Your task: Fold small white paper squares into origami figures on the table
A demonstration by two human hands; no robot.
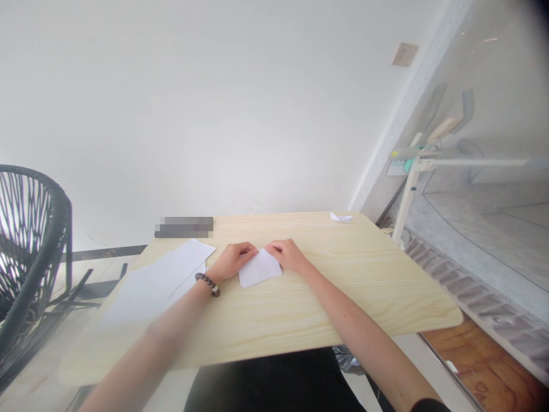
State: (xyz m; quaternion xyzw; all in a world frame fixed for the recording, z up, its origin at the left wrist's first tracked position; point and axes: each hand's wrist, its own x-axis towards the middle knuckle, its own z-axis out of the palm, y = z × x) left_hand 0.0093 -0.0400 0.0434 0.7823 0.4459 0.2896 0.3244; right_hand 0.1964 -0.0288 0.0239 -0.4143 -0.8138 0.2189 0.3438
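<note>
A small folded white paper [258, 270] lies on the light wooden table [343, 286] in front of me. My left hand [231, 260], with a dark bead bracelet at the wrist, has its fingers curled and pinches the paper's upper left edge. My right hand [288, 255] is also curled and pinches the paper's upper right corner. The two hands nearly meet at the top of the paper.
A stack of white sheets [158, 281] lies on the table's left part. A small folded paper piece [340, 217] rests at the far right corner. A black wire chair [30, 252] stands to the left, a white stand [412, 177] to the right.
</note>
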